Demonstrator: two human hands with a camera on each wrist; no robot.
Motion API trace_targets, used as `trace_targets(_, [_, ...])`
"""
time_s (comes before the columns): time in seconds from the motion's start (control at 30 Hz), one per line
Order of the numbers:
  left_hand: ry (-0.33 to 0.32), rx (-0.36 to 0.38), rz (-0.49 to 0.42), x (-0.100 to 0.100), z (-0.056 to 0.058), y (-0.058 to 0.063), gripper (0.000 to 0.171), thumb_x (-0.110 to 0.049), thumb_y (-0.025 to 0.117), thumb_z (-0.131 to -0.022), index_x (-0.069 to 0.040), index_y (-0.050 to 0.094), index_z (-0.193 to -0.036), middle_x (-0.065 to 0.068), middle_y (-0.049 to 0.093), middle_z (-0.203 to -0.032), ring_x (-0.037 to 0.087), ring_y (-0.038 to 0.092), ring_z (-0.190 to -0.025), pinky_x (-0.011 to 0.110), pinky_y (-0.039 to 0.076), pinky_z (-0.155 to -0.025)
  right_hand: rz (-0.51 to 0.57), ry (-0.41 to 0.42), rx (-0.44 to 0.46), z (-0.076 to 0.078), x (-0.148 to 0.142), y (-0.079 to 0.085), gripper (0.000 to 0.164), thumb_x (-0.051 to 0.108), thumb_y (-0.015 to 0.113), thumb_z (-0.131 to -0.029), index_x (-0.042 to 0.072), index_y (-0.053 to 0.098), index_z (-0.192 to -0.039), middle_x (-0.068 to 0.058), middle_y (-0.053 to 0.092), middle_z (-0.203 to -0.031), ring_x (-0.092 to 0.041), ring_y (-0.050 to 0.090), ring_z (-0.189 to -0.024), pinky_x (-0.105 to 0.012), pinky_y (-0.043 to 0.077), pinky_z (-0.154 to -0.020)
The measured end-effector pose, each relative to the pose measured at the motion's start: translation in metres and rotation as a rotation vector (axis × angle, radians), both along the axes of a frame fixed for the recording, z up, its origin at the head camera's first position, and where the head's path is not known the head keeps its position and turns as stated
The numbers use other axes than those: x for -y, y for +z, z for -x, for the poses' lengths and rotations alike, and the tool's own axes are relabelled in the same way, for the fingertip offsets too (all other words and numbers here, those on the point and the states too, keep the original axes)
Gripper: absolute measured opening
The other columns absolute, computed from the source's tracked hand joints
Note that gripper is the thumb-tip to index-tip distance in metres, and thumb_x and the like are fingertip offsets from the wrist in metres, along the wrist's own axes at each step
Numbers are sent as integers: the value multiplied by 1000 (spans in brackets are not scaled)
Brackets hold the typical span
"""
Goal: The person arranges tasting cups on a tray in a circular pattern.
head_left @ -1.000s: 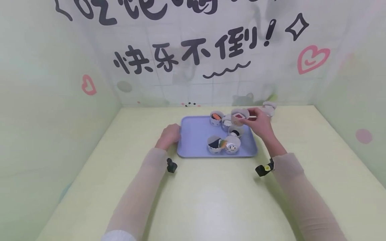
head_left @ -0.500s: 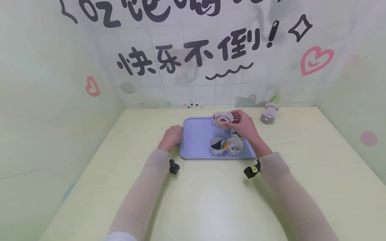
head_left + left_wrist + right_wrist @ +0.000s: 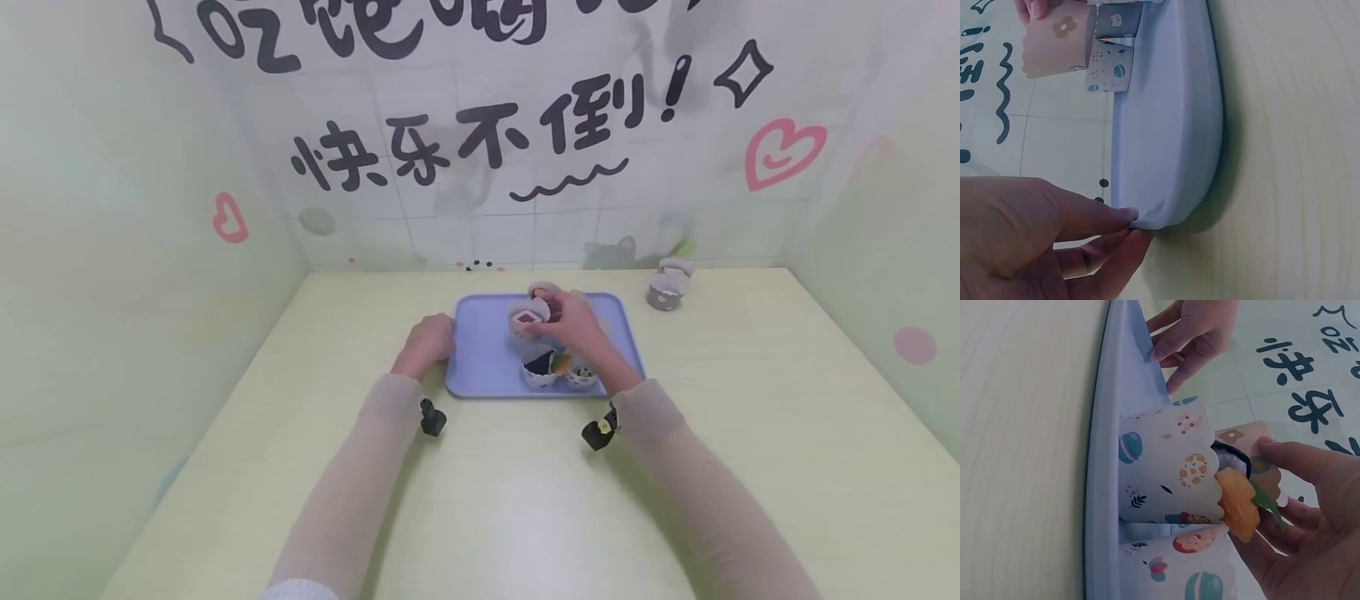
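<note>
Pink paper cup, one, held over a blue tray, mouth up.
Right hand: narrow grip on the cup wall; cup axis roughly upright, base above the tray floor. Left hand: pinching the tray's left edge; tray lengthwise left to right. Patterned white cups: along its front edge. Tray floor shows left of the pink cup; tabletop in front.

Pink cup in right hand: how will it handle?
The pink cup looks like thin paper, so its scalloped wall may dent if squeezed. It's probably light, small beside the right hand. Tilted, it might spill the red-and-white piece inside.
</note>
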State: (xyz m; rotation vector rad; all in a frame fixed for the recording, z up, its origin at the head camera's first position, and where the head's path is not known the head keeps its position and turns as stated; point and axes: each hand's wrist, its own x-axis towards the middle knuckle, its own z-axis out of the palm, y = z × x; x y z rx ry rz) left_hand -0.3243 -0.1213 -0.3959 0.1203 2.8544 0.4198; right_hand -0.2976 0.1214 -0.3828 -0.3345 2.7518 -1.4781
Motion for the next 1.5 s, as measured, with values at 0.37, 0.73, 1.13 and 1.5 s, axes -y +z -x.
trace_targets(0.37, [5, 5, -10, 3, 0, -1, 25, 2, 51, -92, 1, 66, -113, 12, 62, -88, 20, 54, -72, 25, 45, -61, -179, 12, 52, 0, 17, -7, 64, 27, 75, -88, 1, 48, -140, -20, 61, -130, -30, 61, -112, -42, 52, -94])
trace_targets(0.73, [19, 15, -36, 0, -2, 2, 22, 0, 50, -95, 0, 66, -110, 9, 58, -83, 20, 54, -72, 25, 48, -64, -314, 8, 98, -3, 24, -6, 50, 29, 76, -87, 5, 55, -126, -10, 60, -111, -23, 52, -92, -33, 45, -75])
trace_targets(1.13, [20, 11, -12, -1, -1, 2, 21, -1, 51, -95, 0, 66, -110, 11, 60, -87, 21, 55, -73, 26, 47, -64, -331, 92, 149, 0, 23, -2, 59, 28, 79, -84, 4, 53, -131, -17, 60, -130, -30, 60, -113, -43, 52, -94])
trace_targets(1.5, [20, 0, -8, -2, -1, 1, 13, 2, 51, -93, -3, 63, -90, 8, 56, -80, 21, 55, -74, 27, 48, -66, -340, 163, 183, -1, 19, 5, 60, 31, 76, -87, 5, 53, -136, -17, 57, -136, -31, 56, -122, -45, 50, -100])
